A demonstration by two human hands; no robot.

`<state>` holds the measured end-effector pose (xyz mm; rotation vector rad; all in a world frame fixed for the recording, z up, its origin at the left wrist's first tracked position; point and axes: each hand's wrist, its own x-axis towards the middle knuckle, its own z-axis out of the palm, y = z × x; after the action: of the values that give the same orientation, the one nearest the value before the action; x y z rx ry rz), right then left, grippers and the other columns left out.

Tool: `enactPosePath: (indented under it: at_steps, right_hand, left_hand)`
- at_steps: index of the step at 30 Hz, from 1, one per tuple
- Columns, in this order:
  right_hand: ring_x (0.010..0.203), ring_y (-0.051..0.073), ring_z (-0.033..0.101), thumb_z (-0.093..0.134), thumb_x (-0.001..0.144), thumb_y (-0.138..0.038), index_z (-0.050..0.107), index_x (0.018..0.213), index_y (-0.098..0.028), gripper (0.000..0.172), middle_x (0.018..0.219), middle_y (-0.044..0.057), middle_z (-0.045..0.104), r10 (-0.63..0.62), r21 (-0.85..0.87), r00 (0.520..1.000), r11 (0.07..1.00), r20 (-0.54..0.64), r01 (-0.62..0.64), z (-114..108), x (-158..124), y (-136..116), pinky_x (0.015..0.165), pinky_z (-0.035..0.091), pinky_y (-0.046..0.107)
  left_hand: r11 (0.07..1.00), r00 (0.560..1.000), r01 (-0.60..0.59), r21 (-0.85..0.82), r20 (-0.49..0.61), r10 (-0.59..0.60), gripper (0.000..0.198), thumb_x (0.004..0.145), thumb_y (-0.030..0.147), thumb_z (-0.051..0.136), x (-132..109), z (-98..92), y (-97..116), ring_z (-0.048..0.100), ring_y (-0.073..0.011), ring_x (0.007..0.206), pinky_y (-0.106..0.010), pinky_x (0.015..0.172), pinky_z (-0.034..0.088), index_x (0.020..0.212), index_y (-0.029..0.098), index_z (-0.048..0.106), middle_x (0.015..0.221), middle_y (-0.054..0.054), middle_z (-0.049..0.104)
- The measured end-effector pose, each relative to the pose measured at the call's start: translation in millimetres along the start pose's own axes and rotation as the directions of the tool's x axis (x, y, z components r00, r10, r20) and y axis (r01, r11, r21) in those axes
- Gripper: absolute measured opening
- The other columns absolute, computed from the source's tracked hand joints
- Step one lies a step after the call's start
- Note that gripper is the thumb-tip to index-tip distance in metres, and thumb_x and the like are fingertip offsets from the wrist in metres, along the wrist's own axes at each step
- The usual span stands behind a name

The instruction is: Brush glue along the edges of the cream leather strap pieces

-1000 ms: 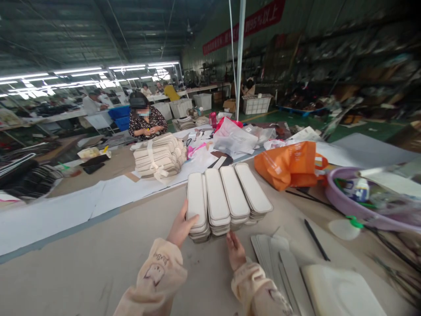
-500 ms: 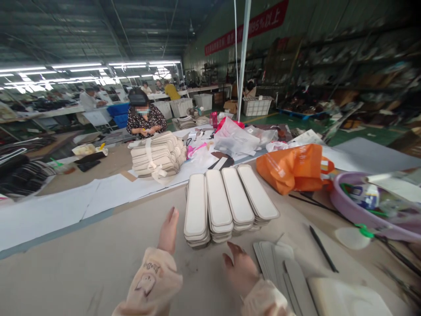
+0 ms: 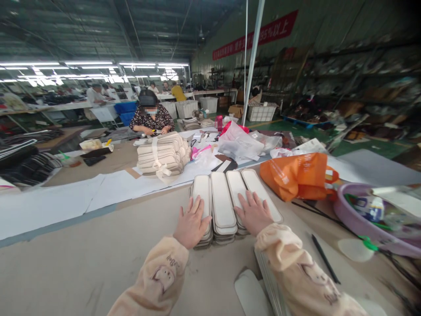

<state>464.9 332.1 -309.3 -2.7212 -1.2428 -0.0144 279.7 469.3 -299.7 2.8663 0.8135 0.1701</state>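
Note:
Several stacks of long white oval pads (image 3: 222,202) stand side by side on the beige table (image 3: 82,259) in front of me. My left hand (image 3: 191,221) lies flat, fingers spread, on top of the leftmost stack. On the two rightmost stacks my right hand (image 3: 254,213) rests flat with its fingers stretched out. Both arms wear cream sleeves with a cartoon print. More flat grey pieces (image 3: 269,281) lie under my right forearm.
An orange plastic bag (image 3: 297,175) sits right of the stacks, a purple basin (image 3: 368,219) further right, a black pen (image 3: 324,259) near it. A tied bundle of beige pads (image 3: 162,156) lies beyond, where a seated person (image 3: 150,118) works. White sheets (image 3: 98,193) cover the left.
Both hands rose from the table at the near ends of the stacks and now press flat on their tops. The view has shifted slightly.

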Motion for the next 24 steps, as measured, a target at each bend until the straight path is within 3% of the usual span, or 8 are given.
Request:
enactPosePath:
  at_steps: [5, 8, 11, 16, 19, 21, 23, 24]
  right_hand:
    - [0.138, 0.034, 0.017, 0.032, 0.091, -0.052, 0.035, 0.142, -0.019, 0.060, 0.151, 0.012, 0.025, -0.007, -0.007, 0.999, 1.000, -0.040, 0.007, -7.9, -7.0, -11.0, 0.106, 0.021, 0.056]
    - [0.140, 0.030, 0.014, 0.031, 0.092, -0.052, 0.029, 0.144, -0.019, 0.062, 0.152, 0.009, 0.022, -0.132, 0.001, 0.988, 0.991, -0.085, 0.133, -10.9, -11.8, -28.4, 0.110, 0.016, 0.052]
    - [0.139, 0.027, 0.017, 0.028, 0.091, -0.056, 0.029, 0.144, -0.019, 0.064, 0.152, 0.006, 0.023, -0.245, 0.035, 0.969, 0.969, -0.024, 0.246, -5.6, -15.1, -43.1, 0.111, 0.015, 0.052]
    - [0.138, 0.028, 0.021, 0.029, 0.092, -0.055, 0.033, 0.142, -0.019, 0.062, 0.151, 0.008, 0.025, -0.262, 0.052, 0.965, 0.964, 0.004, 0.262, 3.7, -12.9, -49.2, 0.109, 0.011, 0.058]
    - [0.137, 0.030, 0.024, 0.037, 0.091, -0.052, 0.038, 0.140, -0.018, 0.059, 0.149, 0.009, 0.030, -0.271, 0.066, 0.963, 0.960, -0.016, 0.271, -2.5, -11.0, -49.7, 0.109, 0.013, 0.059]
    - [0.136, 0.031, 0.027, 0.043, 0.090, -0.047, 0.043, 0.136, -0.016, 0.056, 0.147, 0.012, 0.034, -0.281, 0.099, 0.956, 0.952, -0.086, 0.288, -13.0, -16.1, -49.9, 0.109, 0.015, 0.058]
    - [0.132, 0.029, 0.034, 0.046, 0.089, -0.040, 0.050, 0.130, -0.014, 0.048, 0.141, 0.015, 0.043, -0.294, 0.216, 0.932, 0.916, -0.210, 0.338, -23.6, -30.3, -48.3, 0.109, 0.024, 0.052]
    - [0.127, 0.026, 0.042, 0.045, 0.090, -0.037, 0.054, 0.125, -0.015, 0.043, 0.135, 0.014, 0.050, -0.289, 0.320, 0.918, 0.873, -0.270, 0.369, -26.1, -40.8, -46.5, 0.107, 0.030, 0.047]
  left_hand:
    - [0.998, 1.000, 0.011, 0.057, 0.018, -0.012, 0.063, 0.092, 0.051, 0.024, -2.5, -1.6, 2.8, 0.013, -0.0306, 0.141, -0.063, 0.104, 0.027, 0.144, 0.015, 0.024, 0.153, -0.008, 0.017]
    - [0.997, 1.000, 0.009, 0.074, 0.029, -0.011, 0.063, 0.092, 0.051, 0.021, -3.5, -3.9, 4.8, 0.013, -0.0298, 0.141, -0.061, 0.104, 0.028, 0.144, 0.015, 0.023, 0.154, -0.008, 0.015]
    - [0.995, 0.999, 0.018, 0.094, 0.030, -0.021, 0.062, 0.093, 0.048, 0.020, -4.3, -4.4, 6.5, 0.012, -0.0296, 0.141, -0.061, 0.104, 0.028, 0.144, 0.015, 0.023, 0.154, -0.008, 0.014]
    - [0.998, 0.999, 0.030, 0.050, 0.029, -0.032, 0.060, 0.092, 0.046, 0.025, -4.7, -4.7, 9.2, 0.011, -0.0305, 0.141, -0.062, 0.104, 0.027, 0.144, 0.016, 0.025, 0.154, -0.009, 0.015]
    - [0.996, 0.999, 0.039, -0.078, 0.013, -0.038, 0.060, 0.091, 0.047, 0.030, -4.4, -3.4, 8.2, 0.010, -0.0319, 0.141, -0.064, 0.105, 0.022, 0.143, 0.018, 0.028, 0.153, -0.009, 0.018]
    - [0.966, 0.999, 0.039, -0.255, -0.011, -0.043, 0.061, 0.089, 0.050, 0.034, -4.5, -0.4, 2.9, 0.009, -0.0306, 0.141, -0.060, 0.109, 0.019, 0.142, 0.019, 0.031, 0.153, -0.008, 0.018]
    - [0.861, 0.991, 0.065, -0.505, -0.067, -0.115, 0.062, 0.088, 0.053, 0.038, -5.6, 5.7, -8.4, 0.012, -0.0261, 0.141, -0.051, 0.113, 0.018, 0.141, 0.021, 0.033, 0.153, -0.007, 0.019]
    - [0.762, 0.975, 0.099, -0.640, -0.089, -0.202, 0.062, 0.087, 0.054, 0.038, -6.8, 10.4, -16.4, 0.015, -0.0235, 0.141, -0.045, 0.114, 0.019, 0.141, 0.022, 0.034, 0.153, -0.007, 0.021]
